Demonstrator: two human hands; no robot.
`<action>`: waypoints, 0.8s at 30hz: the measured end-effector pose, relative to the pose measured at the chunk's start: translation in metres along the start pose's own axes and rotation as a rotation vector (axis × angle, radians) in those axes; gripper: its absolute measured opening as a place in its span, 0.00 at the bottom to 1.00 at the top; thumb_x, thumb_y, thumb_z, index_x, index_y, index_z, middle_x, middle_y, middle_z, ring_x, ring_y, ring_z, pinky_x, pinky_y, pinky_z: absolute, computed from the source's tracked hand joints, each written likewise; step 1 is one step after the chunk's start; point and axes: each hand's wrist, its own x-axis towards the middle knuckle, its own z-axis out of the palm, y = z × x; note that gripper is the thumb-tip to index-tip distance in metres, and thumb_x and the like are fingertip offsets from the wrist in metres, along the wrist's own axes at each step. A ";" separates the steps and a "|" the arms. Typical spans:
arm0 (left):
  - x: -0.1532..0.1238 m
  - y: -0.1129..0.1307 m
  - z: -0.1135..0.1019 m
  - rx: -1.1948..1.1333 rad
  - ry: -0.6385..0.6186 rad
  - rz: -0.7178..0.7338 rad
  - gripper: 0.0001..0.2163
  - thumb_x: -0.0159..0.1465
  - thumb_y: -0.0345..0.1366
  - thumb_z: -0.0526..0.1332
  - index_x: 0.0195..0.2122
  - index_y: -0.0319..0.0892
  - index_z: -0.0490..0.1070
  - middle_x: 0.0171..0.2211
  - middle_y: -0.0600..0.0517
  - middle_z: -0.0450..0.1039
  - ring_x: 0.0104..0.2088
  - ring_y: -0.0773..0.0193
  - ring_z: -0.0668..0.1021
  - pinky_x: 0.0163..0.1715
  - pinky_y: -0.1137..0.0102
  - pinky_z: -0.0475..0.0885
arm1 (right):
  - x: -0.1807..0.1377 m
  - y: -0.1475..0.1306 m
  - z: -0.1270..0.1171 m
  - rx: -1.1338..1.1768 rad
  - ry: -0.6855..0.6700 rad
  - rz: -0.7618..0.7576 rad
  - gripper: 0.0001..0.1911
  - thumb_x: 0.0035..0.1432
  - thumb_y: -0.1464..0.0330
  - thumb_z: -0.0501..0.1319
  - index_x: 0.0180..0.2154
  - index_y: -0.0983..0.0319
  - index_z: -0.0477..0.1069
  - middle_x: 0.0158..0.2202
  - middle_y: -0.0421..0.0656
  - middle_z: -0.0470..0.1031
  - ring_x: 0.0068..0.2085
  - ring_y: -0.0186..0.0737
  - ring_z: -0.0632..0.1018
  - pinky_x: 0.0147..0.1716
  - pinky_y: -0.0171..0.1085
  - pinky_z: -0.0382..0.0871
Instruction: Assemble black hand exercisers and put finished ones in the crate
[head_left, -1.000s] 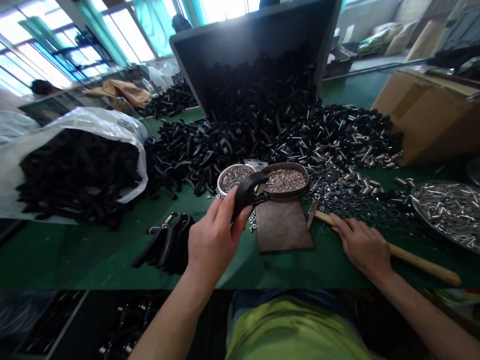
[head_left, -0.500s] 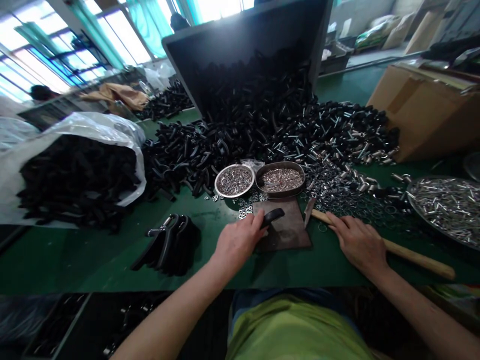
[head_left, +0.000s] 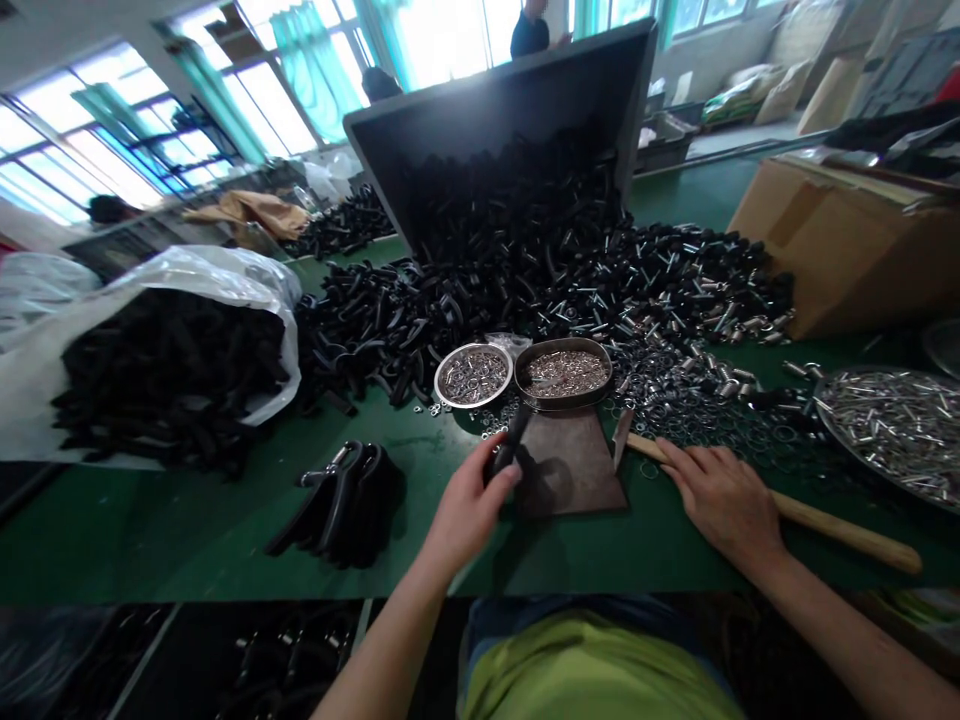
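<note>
Metal plate (head_left: 570, 468) lies right of the frame's centre, between the person's two hands. Beside its left edge, the left hand (head_left: 469, 500) grasps a curved black part (head_left: 513, 438) between thumb and fingers, the part slanting up toward the plate's upper-left corner; whether it touches the plate, I cannot tell. At right of the frame, the right hand (head_left: 724, 500) is wrapped over the wooden handle of a hammer (head_left: 847, 530), whose head sits at the plate's right edge. Left of the left hand, well apart, a cluster of black parts (head_left: 345, 505) rests on the green counter (head_left: 195, 535). Above the plate stand a round dish (head_left: 438, 384) and an oval tin (head_left: 566, 403).
</note>
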 end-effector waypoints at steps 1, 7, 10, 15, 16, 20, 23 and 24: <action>-0.004 -0.002 0.008 0.168 -0.008 0.084 0.19 0.62 0.38 0.55 0.54 0.44 0.63 0.35 0.49 0.70 0.32 0.63 0.74 0.31 0.70 0.70 | 0.001 0.000 0.000 0.008 -0.001 -0.006 0.16 0.62 0.66 0.54 0.51 0.58 0.69 0.33 0.44 0.73 0.37 0.43 0.69 0.33 0.40 0.54; -0.022 -0.014 0.048 0.762 -0.058 0.217 0.21 0.63 0.34 0.54 0.58 0.43 0.60 0.41 0.46 0.70 0.42 0.57 0.73 0.41 0.65 0.71 | 0.001 0.001 0.004 0.049 0.011 -0.014 0.17 0.61 0.65 0.55 0.51 0.61 0.70 0.37 0.47 0.75 0.39 0.46 0.70 0.35 0.41 0.57; -0.021 -0.016 0.036 0.753 0.023 0.230 0.16 0.65 0.39 0.52 0.54 0.46 0.66 0.40 0.48 0.71 0.40 0.60 0.73 0.39 0.67 0.71 | 0.013 0.000 0.002 0.135 0.055 -0.022 0.16 0.61 0.63 0.54 0.46 0.63 0.72 0.38 0.48 0.75 0.40 0.47 0.70 0.36 0.42 0.59; -0.012 -0.029 0.006 0.773 0.096 0.139 0.14 0.64 0.41 0.54 0.48 0.45 0.69 0.42 0.48 0.71 0.43 0.58 0.73 0.41 0.66 0.69 | 0.089 -0.018 -0.012 0.401 0.106 -0.080 0.15 0.62 0.66 0.52 0.44 0.64 0.74 0.40 0.49 0.75 0.44 0.45 0.69 0.44 0.41 0.63; -0.011 -0.032 0.005 0.761 0.063 0.119 0.13 0.64 0.40 0.54 0.48 0.45 0.70 0.41 0.48 0.71 0.42 0.59 0.73 0.40 0.67 0.69 | 0.109 -0.023 -0.013 0.431 0.099 -0.093 0.15 0.62 0.66 0.52 0.42 0.64 0.74 0.40 0.48 0.75 0.44 0.44 0.69 0.44 0.41 0.63; -0.010 -0.030 0.015 0.644 -0.023 0.075 0.12 0.62 0.39 0.57 0.45 0.43 0.71 0.38 0.49 0.73 0.38 0.60 0.75 0.38 0.68 0.69 | 0.182 -0.044 -0.006 0.350 -0.172 -0.127 0.14 0.61 0.66 0.53 0.40 0.61 0.76 0.42 0.46 0.75 0.45 0.44 0.69 0.43 0.38 0.63; -0.010 -0.021 0.025 0.523 -0.066 0.058 0.12 0.61 0.40 0.59 0.43 0.41 0.72 0.37 0.48 0.75 0.36 0.61 0.76 0.35 0.70 0.69 | 0.210 -0.049 0.006 0.276 -0.320 -0.168 0.09 0.56 0.66 0.58 0.35 0.57 0.78 0.37 0.44 0.77 0.43 0.43 0.72 0.37 0.36 0.64; -0.009 -0.019 0.026 0.498 -0.084 0.059 0.12 0.61 0.41 0.59 0.43 0.41 0.72 0.37 0.49 0.75 0.35 0.61 0.76 0.35 0.70 0.69 | 0.214 -0.049 0.009 0.261 -0.346 -0.175 0.08 0.54 0.66 0.60 0.33 0.57 0.78 0.35 0.43 0.77 0.41 0.43 0.73 0.35 0.35 0.64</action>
